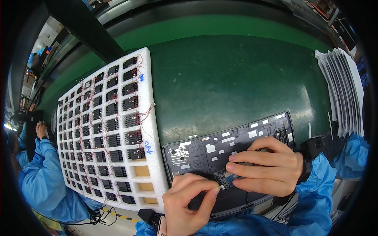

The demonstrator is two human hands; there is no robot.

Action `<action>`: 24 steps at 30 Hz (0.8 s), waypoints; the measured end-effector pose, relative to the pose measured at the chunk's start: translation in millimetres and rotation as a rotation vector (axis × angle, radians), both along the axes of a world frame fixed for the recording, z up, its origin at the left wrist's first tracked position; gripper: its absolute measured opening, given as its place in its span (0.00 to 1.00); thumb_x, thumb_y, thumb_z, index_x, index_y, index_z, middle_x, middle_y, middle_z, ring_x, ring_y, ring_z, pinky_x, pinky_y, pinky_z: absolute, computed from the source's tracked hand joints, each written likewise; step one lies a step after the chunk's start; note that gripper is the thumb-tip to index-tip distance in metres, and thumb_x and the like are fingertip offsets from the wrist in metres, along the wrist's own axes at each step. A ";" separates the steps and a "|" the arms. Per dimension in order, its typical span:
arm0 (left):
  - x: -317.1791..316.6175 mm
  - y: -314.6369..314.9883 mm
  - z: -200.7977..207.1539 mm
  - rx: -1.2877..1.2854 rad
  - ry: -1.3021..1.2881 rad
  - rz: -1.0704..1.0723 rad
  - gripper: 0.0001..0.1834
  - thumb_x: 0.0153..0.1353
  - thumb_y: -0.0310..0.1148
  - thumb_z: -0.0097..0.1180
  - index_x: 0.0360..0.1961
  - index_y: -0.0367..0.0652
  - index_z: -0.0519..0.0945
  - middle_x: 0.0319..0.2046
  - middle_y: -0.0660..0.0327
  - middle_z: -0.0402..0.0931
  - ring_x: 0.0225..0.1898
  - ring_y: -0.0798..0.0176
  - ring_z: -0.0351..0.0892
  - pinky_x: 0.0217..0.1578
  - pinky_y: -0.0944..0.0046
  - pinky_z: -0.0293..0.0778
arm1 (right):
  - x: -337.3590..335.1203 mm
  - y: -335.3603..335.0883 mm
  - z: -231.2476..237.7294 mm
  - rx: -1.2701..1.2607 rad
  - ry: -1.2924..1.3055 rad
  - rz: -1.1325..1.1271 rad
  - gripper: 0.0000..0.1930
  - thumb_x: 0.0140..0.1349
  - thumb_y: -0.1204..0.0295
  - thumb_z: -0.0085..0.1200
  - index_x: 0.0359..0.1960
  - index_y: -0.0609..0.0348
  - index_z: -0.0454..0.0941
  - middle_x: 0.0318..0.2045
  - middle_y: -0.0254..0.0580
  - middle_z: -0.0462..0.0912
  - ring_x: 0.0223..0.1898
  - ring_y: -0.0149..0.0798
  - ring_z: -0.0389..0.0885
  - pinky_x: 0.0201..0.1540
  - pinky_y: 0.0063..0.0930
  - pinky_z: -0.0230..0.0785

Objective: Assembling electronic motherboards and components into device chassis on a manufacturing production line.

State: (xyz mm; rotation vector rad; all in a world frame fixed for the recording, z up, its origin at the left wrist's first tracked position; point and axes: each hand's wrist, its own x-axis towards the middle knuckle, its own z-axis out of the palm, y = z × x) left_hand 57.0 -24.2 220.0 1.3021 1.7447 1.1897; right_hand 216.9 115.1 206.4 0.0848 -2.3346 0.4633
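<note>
Gripping the circuit board (225,180) from above, the right hand (271,167) faces the left hand (189,201), pinched at the board's corner.

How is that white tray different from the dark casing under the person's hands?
The tray is white and foam-like; the casing is dark grey.
The tray is divided into many pockets, mostly filled with black parts trailing red wires, while the casing is one broad panel dotted with white patches.
The right hand holds a circuit board over the casing; no hand reaches into the tray.
Both look roughly rectangular.
</note>
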 end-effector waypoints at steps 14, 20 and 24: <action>3.6 3.7 -0.6 0.042 0.103 0.021 0.04 0.50 0.19 0.61 0.29 0.37 0.81 0.28 0.55 0.79 0.33 0.55 0.78 0.37 0.63 0.72 | 5.1 0.1 -0.2 0.028 -0.077 -0.005 0.08 0.50 0.76 0.62 0.32 0.64 0.82 0.40 0.51 0.84 0.41 0.47 0.85 0.35 0.32 0.71; 3.4 2.2 0.3 0.018 0.078 0.053 0.05 0.52 0.18 0.61 0.31 0.35 0.81 0.30 0.54 0.79 0.33 0.56 0.78 0.37 0.65 0.72 | -0.3 0.4 -1.0 0.059 -0.024 -0.046 0.09 0.50 0.76 0.57 0.32 0.67 0.82 0.38 0.55 0.84 0.40 0.46 0.84 0.37 0.32 0.74; 0.5 -1.1 -12.8 -0.040 -0.042 0.050 0.07 0.51 0.22 0.64 0.32 0.42 0.85 0.29 0.63 0.81 0.31 0.64 0.76 0.39 0.68 0.66 | 0.4 2.0 -5.6 0.043 -0.060 -0.082 0.10 0.50 0.76 0.57 0.34 0.68 0.82 0.40 0.55 0.83 0.40 0.46 0.84 0.38 0.31 0.75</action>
